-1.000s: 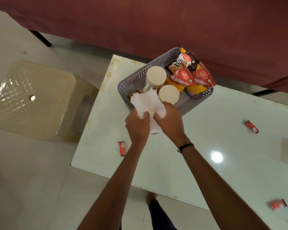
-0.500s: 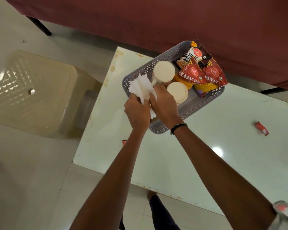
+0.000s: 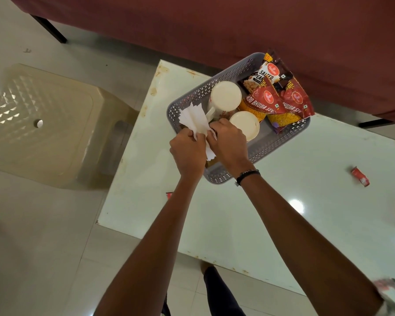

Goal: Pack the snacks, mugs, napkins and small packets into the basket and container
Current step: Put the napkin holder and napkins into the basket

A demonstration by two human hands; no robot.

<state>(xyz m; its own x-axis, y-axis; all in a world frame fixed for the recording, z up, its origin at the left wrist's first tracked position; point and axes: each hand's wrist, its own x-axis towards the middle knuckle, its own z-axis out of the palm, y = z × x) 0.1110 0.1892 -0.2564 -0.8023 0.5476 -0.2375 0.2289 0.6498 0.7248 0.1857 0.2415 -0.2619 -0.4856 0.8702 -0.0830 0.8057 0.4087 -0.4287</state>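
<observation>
There is only one view, from a camera worn on the person's head, looking steeply down and a little forward. It sits well above the worktop (image 3: 271, 215), so both forearms run up from the bottom edge to the hands, the left hand (image 3: 187, 153) and right hand (image 3: 229, 144), near the middle of the frame. The wide lens bends the worktop's edges and takes in plenty around it: the grey basket (image 3: 255, 151) at the worktop's far corner, a beige plastic stool (image 3: 43, 124) on the floor to the left, and a maroon cloth (image 3: 237, 26) along the top. Straight below, the person's own leg and foot show past the worktop's near edge.
</observation>
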